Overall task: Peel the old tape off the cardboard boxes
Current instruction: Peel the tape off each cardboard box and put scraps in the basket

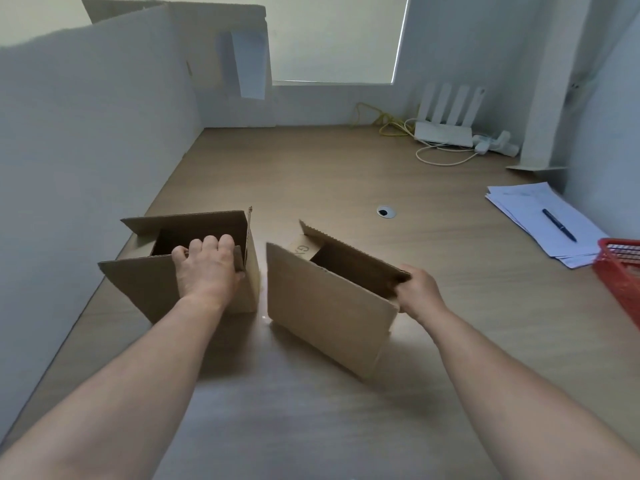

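Two open brown cardboard boxes stand side by side on the wooden desk. My left hand [207, 265] grips the near top edge of the left box [145, 285], fingers curled over into its opening. The right box [329, 306] is turned at an angle. My right hand [417, 289] pinches that box's right flap at its near corner. I cannot make out any tape on either box.
A white partition [86, 133] runs along the left. A router [445, 131] with cables sits at the back right. Papers [540, 220] with a pen [559, 225] and a red basket [620, 275] lie at the right. A cable hole [385, 212] is in the desk.
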Demonstrator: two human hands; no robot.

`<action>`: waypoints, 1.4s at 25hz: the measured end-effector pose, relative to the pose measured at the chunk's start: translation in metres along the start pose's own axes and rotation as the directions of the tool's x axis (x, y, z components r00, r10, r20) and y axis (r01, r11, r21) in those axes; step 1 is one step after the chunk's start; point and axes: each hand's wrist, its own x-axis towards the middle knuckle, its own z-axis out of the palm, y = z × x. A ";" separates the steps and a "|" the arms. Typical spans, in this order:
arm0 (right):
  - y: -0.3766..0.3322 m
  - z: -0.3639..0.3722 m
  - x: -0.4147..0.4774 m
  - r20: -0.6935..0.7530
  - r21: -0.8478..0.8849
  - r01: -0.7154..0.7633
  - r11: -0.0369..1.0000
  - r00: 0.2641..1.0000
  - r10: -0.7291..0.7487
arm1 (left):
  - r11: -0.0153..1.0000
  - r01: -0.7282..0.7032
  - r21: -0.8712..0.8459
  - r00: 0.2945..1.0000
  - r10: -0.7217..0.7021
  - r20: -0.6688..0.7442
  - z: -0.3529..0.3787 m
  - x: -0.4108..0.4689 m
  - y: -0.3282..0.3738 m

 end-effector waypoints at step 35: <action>-0.008 -0.047 -0.022 0.094 -0.764 0.129 0.632 0.992 -0.089 | 0.883 0.290 -0.369 0.837 -0.047 0.546 -0.042 -0.081 0.118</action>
